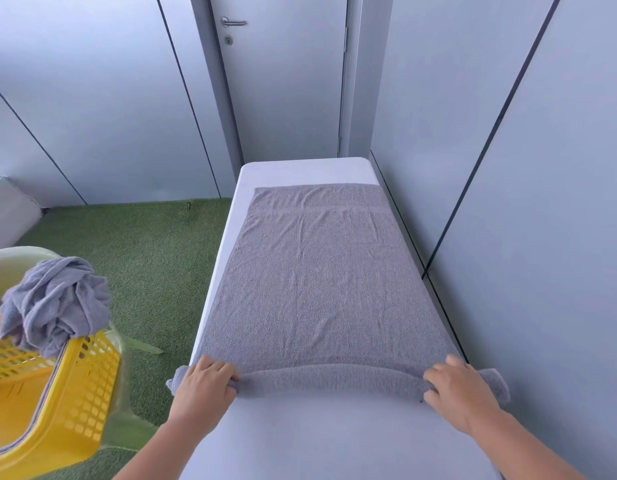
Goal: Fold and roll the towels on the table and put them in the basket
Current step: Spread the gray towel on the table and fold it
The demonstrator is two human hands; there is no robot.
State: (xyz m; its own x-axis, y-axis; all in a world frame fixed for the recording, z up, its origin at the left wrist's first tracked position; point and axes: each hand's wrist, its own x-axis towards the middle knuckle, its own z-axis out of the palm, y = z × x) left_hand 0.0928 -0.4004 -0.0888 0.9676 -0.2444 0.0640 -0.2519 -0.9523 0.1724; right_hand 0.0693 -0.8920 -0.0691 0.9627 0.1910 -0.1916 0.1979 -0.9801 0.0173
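Rolling begun: left hand [205, 386] and right hand [459, 393] curl their fingers [224, 372] round the rolled near edge of the towel [321, 289]; beyond the fingers the rest lies flat on the desk [317, 441]. Left of them, the basket [82, 393] carries a crumpled towel [58, 303], not yet folded

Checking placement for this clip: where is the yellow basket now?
Head view, lower left: the yellow basket is left of the table, a crumpled grey towel draped over its rim.
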